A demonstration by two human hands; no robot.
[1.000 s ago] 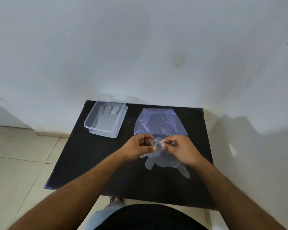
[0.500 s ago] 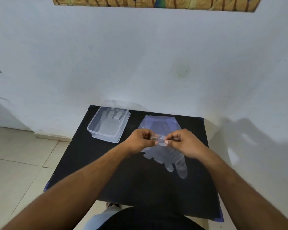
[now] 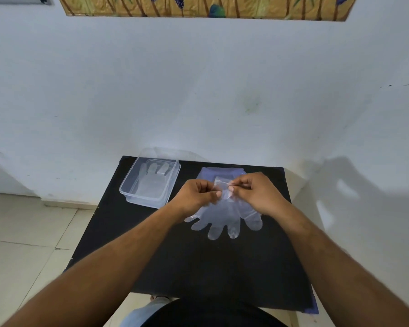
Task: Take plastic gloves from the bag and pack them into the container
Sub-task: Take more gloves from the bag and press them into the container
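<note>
Separating thin plastic gloves point(image 3: 224, 215) pinched at the cuff, just this side of the bag point(image 3: 222, 173).

Left of the bag on the black tabletop point(image 3: 198, 267), the clear container point(image 3: 128, 185) already holds at least one glove. The left hand point(image 3: 196, 193) and right hand point(image 3: 255, 192) are both closed in fingertip pinches on the cuff film, glove fingers draped toward the person. Film clings: I judge two layers may lift together, or a hard pull may tear the cuff.

I drew the glove point(image 3: 224, 215) further from the bag point(image 3: 222, 174); it fanned out flat; my view tilted up.
</note>
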